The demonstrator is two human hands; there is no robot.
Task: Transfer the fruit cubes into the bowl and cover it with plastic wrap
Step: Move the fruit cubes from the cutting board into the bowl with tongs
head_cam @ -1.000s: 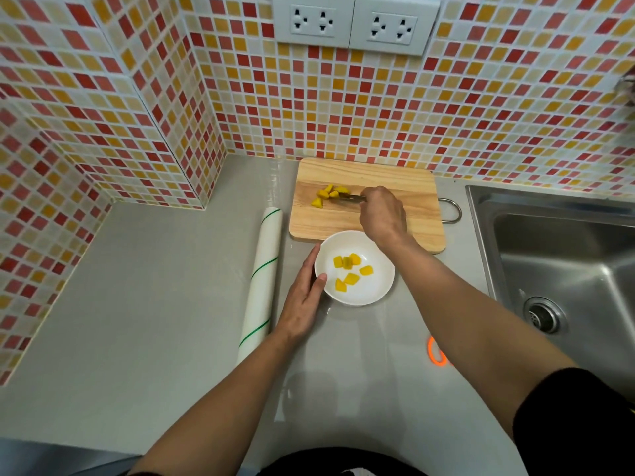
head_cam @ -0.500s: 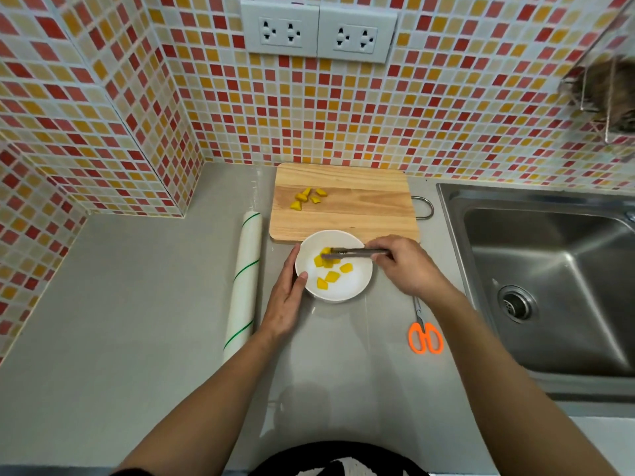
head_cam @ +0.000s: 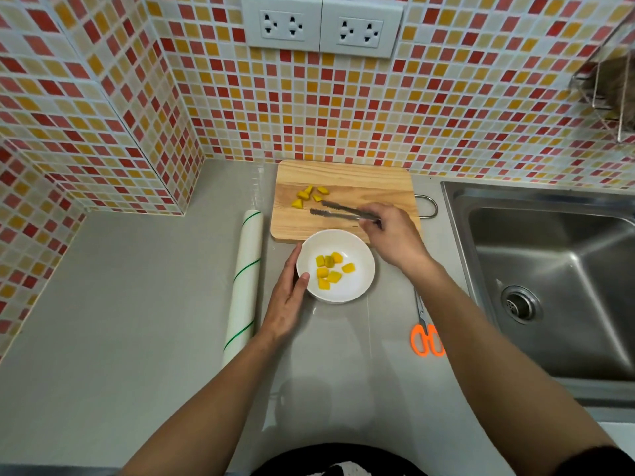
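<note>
A white bowl [head_cam: 357,290] stands on the grey counter just in front of the wooden cutting board [head_cam: 364,176]. Several yellow fruit cubes [head_cam: 329,270] lie inside it. Several more cubes [head_cam: 309,195] sit on the board's left part. My right hand [head_cam: 391,235] grips metal tongs [head_cam: 340,211] above the board; their tips are spread apart, hold nothing and point left toward the cubes on the board. My left hand [head_cam: 287,300] rests flat against the bowl's left rim, thumb on the edge. A roll of plastic wrap [head_cam: 244,280] lies left of the bowl.
Orange-handled scissors [head_cam: 426,333] lie on the counter right of the bowl, partly under my right forearm. A steel sink [head_cam: 549,276] fills the right side. Tiled walls close off the back and left, with sockets [head_cam: 321,27] above the board.
The tongs carried a cube from the board into the bowl and have swung back over the board, now holding nothing. The bowl holds one more cube. My left hand stayed at the rim.
</note>
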